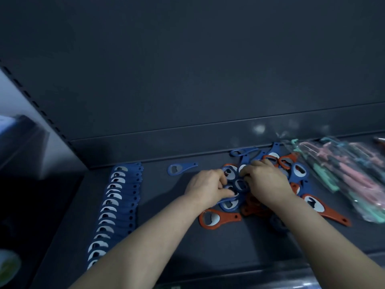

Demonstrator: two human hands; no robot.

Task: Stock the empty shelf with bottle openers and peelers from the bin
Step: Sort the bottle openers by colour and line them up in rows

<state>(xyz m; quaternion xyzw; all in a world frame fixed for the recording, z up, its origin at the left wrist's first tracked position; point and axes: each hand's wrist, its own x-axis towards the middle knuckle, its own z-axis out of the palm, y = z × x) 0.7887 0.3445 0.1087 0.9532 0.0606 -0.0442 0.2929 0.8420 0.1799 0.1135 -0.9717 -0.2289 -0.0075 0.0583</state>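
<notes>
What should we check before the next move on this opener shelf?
1. Grip: left hand and right hand both hold blue openers in the pile: ok.
2. Pile sorted by colour: orange openers mingle with blue: not ok.
3. Blue row at left neat, overlapping: ok.
4. Bare shelf beside the row: ok.
5. Stray blue opener lies apart from the row: not ok.
6. Peelers bagged at right, count: cannot tell.

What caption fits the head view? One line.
Left hand and right hand grip blue openers in a mixed pile on the shelf, beside a blue row.
</notes>
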